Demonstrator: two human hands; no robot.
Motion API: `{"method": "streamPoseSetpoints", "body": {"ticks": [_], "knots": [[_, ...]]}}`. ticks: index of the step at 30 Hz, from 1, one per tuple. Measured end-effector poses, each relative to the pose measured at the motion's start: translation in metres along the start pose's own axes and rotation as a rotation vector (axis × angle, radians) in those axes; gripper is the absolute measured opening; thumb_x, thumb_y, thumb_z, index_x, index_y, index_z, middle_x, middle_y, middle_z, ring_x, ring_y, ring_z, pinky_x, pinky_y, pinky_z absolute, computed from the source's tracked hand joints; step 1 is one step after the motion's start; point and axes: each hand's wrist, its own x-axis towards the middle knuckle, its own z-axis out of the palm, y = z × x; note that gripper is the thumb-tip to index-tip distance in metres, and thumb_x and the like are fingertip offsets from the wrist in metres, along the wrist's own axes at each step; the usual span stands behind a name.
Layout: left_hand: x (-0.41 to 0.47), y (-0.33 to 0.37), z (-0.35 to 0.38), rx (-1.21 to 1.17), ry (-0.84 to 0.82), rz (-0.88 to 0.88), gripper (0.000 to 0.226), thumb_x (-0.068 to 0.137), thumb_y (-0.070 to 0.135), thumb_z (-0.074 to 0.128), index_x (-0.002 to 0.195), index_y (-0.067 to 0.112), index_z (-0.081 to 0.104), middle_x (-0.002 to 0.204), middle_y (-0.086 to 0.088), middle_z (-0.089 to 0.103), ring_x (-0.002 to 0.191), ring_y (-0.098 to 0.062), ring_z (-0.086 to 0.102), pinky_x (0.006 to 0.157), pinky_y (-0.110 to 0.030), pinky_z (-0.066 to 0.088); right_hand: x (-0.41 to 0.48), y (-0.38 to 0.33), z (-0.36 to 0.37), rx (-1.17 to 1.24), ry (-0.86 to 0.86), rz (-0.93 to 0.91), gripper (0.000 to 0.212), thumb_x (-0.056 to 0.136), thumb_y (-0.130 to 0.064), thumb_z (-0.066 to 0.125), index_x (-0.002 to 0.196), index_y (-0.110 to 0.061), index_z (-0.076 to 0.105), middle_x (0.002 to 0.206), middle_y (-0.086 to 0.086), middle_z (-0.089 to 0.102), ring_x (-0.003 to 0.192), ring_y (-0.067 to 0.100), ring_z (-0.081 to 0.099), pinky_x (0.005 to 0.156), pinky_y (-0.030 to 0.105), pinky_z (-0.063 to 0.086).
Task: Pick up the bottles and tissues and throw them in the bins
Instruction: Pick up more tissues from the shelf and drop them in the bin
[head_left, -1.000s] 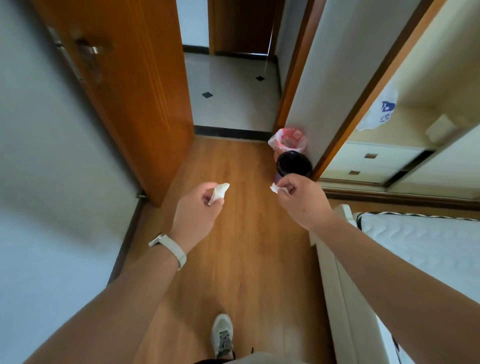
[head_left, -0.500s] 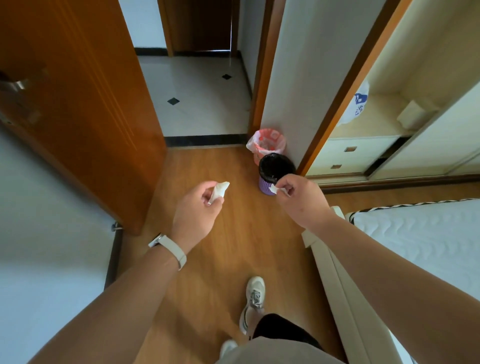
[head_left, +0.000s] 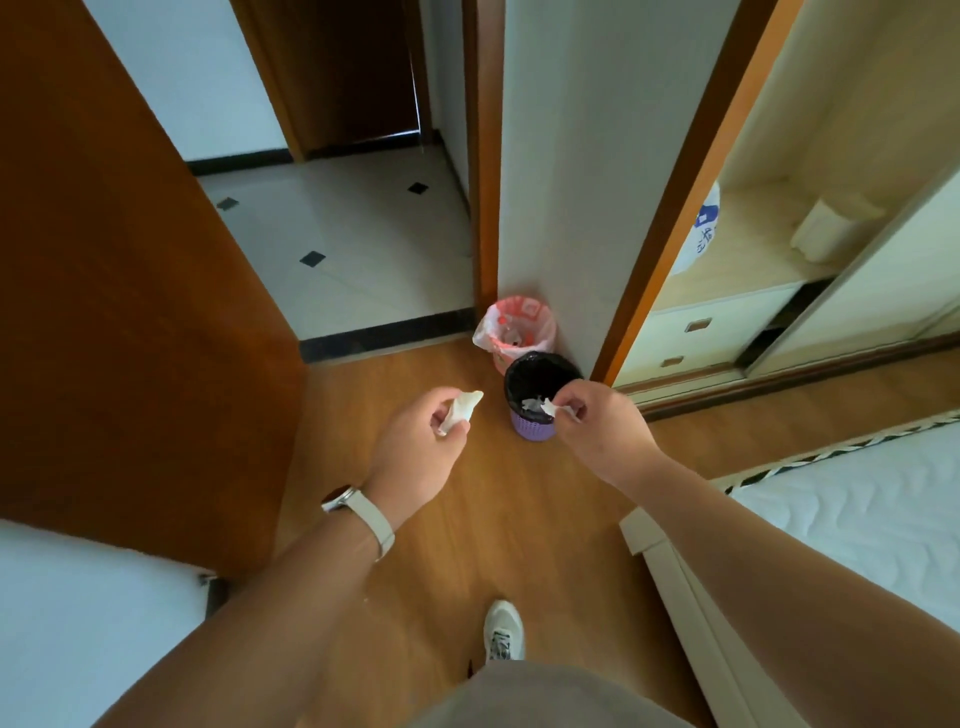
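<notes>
Glossy wood-plank floor (head_left: 519, 519) meets white hall tiles (head_left: 353, 249) at 12 o'clock, with an orange-brown door (head_left: 130, 312) at 9 and a quilted mattress (head_left: 857, 509) at 3. By the wall corner stand a pink-bagged bin (head_left: 519, 325) and, nearer, a purple lattice bin (head_left: 530, 428) lined in black. The left hand (head_left: 421, 441) pinches a crumpled tissue (head_left: 462, 408). The right hand (head_left: 597, 431) pinches a smaller tissue scrap (head_left: 553, 410), seen against the purple bin's mouth.

Soft daylight, bright hallway beyond, wide-angle edge warp, slight blur, no glare
</notes>
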Motion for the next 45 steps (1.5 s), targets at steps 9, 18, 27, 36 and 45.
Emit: {"method": "streamPoseSetpoints", "body": {"ticks": [9, 18, 27, 36, 45], "knots": [[0.107, 0.029, 0.033, 0.004, -0.086, 0.061, 0.037, 0.091, 0.032, 0.066, 0.127, 0.031, 0.056, 0.117, 0.01, 0.063, 0.096, -0.01, 0.061, 0.071, -0.017, 0.054, 0.08, 0.036, -0.03, 0.04, 0.071, 0.088, 0.021, 0.097, -0.02, 0.054, 0.116, -0.019, 0.062, 0.105, 0.0, 0.065, 0.092, 0.015, 0.063, 0.078, 0.025, 0.056], [0.198, 0.032, 0.064, 0.022, -0.184, 0.127, 0.033, 0.09, 0.025, 0.066, 0.123, 0.03, 0.06, 0.107, 0.008, 0.065, 0.092, -0.011, 0.062, 0.08, -0.032, 0.057, 0.146, 0.075, -0.032, 0.08, 0.15, 0.173, 0.02, 0.094, -0.021, 0.057, 0.112, -0.022, 0.064, 0.102, -0.007, 0.063, 0.09, 0.009, 0.061, 0.076, 0.022, 0.054], [0.332, 0.009, 0.108, -0.038, -0.289, 0.14, 0.031, 0.089, 0.022, 0.066, 0.119, 0.028, 0.063, 0.099, 0.009, 0.067, 0.084, -0.007, 0.062, 0.073, -0.027, 0.054, 0.26, 0.085, -0.015, 0.045, 0.13, 0.295, 0.019, 0.092, -0.02, 0.055, 0.107, -0.025, 0.066, 0.102, -0.008, 0.063, 0.09, 0.009, 0.06, 0.079, 0.026, 0.053], [0.455, -0.028, 0.154, -0.001, -0.446, 0.198, 0.027, 0.086, 0.021, 0.064, 0.112, 0.027, 0.065, 0.093, 0.012, 0.067, 0.08, -0.009, 0.061, 0.071, -0.033, 0.053, 0.38, 0.094, 0.005, -0.024, 0.092, 0.341, 0.022, 0.089, -0.017, 0.055, 0.107, -0.02, 0.068, 0.104, -0.002, 0.065, 0.092, 0.015, 0.06, 0.081, 0.029, 0.051], [0.511, -0.06, 0.217, 0.02, -0.524, 0.132, 0.025, 0.087, 0.019, 0.061, 0.112, 0.023, 0.065, 0.084, 0.007, 0.065, 0.072, -0.015, 0.058, 0.062, -0.03, 0.045, 0.44, 0.132, 0.047, -0.008, 0.014, 0.395, 0.02, 0.091, -0.015, 0.053, 0.107, -0.016, 0.066, 0.105, 0.0, 0.063, 0.093, 0.017, 0.058, 0.078, 0.03, 0.049]]}}
